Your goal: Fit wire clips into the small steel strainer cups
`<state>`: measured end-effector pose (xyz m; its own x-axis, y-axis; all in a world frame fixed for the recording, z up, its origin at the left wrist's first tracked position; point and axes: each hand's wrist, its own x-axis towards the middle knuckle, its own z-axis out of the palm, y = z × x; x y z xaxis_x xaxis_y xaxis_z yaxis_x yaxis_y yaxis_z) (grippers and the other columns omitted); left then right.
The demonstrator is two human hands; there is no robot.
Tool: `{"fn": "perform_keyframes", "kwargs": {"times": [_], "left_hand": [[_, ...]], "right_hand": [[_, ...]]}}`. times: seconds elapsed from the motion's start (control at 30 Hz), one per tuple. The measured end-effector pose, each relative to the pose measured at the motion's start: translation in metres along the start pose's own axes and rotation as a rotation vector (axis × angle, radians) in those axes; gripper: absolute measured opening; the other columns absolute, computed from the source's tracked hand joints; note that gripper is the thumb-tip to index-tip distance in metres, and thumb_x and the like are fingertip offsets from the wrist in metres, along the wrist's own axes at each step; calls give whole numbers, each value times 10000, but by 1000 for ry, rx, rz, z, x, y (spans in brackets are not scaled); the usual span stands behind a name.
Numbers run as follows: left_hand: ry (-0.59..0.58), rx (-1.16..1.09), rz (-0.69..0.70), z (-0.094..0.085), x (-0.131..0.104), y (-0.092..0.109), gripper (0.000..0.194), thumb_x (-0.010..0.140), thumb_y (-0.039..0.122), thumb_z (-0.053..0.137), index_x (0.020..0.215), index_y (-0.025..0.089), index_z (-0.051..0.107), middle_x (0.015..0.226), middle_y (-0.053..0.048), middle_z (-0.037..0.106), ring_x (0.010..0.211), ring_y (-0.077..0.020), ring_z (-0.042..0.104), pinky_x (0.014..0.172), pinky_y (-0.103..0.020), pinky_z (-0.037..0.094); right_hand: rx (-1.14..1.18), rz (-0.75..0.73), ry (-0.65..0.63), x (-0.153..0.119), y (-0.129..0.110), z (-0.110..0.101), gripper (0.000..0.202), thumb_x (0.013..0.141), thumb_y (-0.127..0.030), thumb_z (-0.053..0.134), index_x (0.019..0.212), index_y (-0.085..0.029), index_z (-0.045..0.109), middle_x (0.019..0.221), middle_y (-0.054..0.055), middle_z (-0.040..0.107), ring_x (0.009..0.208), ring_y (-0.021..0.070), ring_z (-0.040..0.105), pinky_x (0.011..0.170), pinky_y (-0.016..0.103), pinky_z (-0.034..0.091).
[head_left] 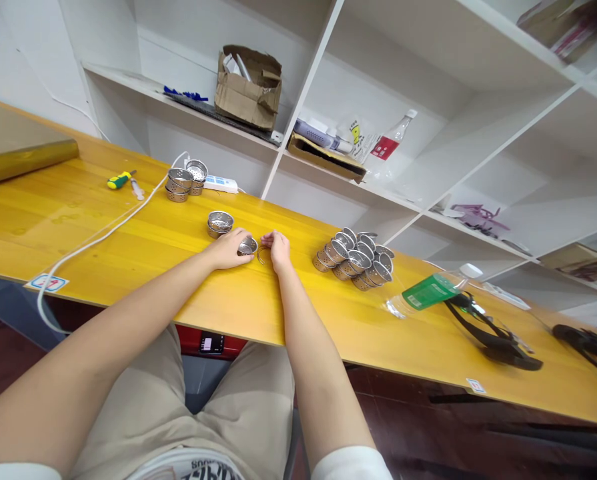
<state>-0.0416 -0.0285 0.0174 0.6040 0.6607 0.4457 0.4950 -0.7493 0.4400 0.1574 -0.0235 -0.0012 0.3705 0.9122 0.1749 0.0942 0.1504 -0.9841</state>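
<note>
Over the wooden table, my left hand (229, 251) is closed around a small perforated metal strainer cup (247, 246). My right hand (279, 249) is just to its right, fingers curled in with a thin metal ring (261, 256) at the fingertips; the exact grip is partly hidden. A short stack of strainer cups (220, 224) stands just behind my left hand. Farther right sits a large cluster of stacked strainer cups (353, 257), tilted in the view. More stacked cups (179, 183) are at the back left.
A white cable (109, 233) crosses the table's left side, near a green-yellow screwdriver (120, 180) and a syringe-like item (137, 189). A power strip (221, 184) lies behind. On the right are a green-labelled bottle (431, 291) and a black strap-like object (493, 340). Shelves (368, 175) line the back.
</note>
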Motion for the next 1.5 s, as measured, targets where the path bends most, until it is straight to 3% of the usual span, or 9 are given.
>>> {"fn": "perform_keyframes", "kwargs": {"times": [0.33, 0.53, 0.63, 0.73, 0.8, 0.97, 1.2, 1.37, 1.5], "left_hand": [[0, -3, -2, -1, 0, 1, 509, 824, 485, 649, 1245, 208, 575, 1267, -112, 609, 1188, -312, 616, 1074, -447, 478], [16, -14, 15, -1, -1, 2, 508, 819, 457, 659, 1250, 202, 574, 1269, -117, 605, 1196, -310, 610, 1090, -445, 474], [69, -11, 75, -4, 1, 5, 525, 810, 434, 687, 1266, 206, 561, 1270, -114, 608, 1212, -307, 597, 1103, -436, 467], [149, -4, 141, -10, 3, 12, 513, 846, 427, 675, 1287, 204, 540, 1295, -125, 606, 1245, -312, 576, 1123, -451, 450], [186, 10, 160, -15, 3, 16, 494, 873, 388, 647, 1313, 199, 524, 1325, -133, 598, 1279, -311, 561, 1150, -458, 426], [230, 59, 194, -29, 2, 16, 672, 850, 416, 695, 1442, 210, 454, 1518, -142, 483, 1432, -344, 443, 1241, -496, 323], [353, 150, -42, -44, -1, -12, 614, 886, 481, 652, 1410, 191, 515, 1512, -152, 486, 1423, -354, 423, 1222, -516, 330], [192, 245, -183, -39, -2, -34, 417, 888, 441, 627, 1232, 207, 650, 1471, -140, 521, 1387, -368, 445, 1176, -533, 388], [217, 215, -189, -34, 0, -46, 375, 911, 352, 588, 1248, 195, 637, 1509, -148, 478, 1436, -345, 405, 1208, -500, 371]], "right_hand": [[-83, -82, -62, 2, 2, 3, 325, 930, -392, 405, 812, -208, 645, 941, 70, 762, 940, 183, 712, 947, 310, 535], [-293, -126, 16, -2, -10, -12, 250, 878, -333, 464, 845, -216, 682, 1058, 56, 761, 1106, 207, 665, 1038, 321, 473], [-217, -118, 12, -9, -21, -13, 273, 916, -431, 489, 904, -220, 662, 1057, 59, 750, 1016, 204, 679, 925, 315, 520], [-156, -128, -158, -18, -31, -3, 305, 895, -513, 584, 981, -230, 655, 974, 34, 737, 865, 189, 680, 796, 294, 539], [-205, -187, -231, -25, -36, 7, 277, 863, -463, 656, 1013, -231, 677, 935, 14, 733, 851, 187, 671, 814, 294, 540], [-369, -229, -130, -31, -41, 17, 188, 910, -314, 544, 905, -217, 705, 842, 7, 733, 831, 191, 674, 855, 299, 545], [-363, 59, 59, -24, -40, 5, 205, 933, -283, 510, 907, -205, 699, 549, -24, 613, 470, 163, 597, 534, 250, 505], [-388, 100, 3, -31, -43, 12, 134, 914, -214, 558, 860, -198, 680, 523, -30, 606, 404, 136, 564, 453, 220, 460], [-383, 80, -55, -35, -41, 19, 64, 891, -184, 614, 862, -199, 670, 625, -13, 667, 430, 121, 590, 423, 206, 462]]}}
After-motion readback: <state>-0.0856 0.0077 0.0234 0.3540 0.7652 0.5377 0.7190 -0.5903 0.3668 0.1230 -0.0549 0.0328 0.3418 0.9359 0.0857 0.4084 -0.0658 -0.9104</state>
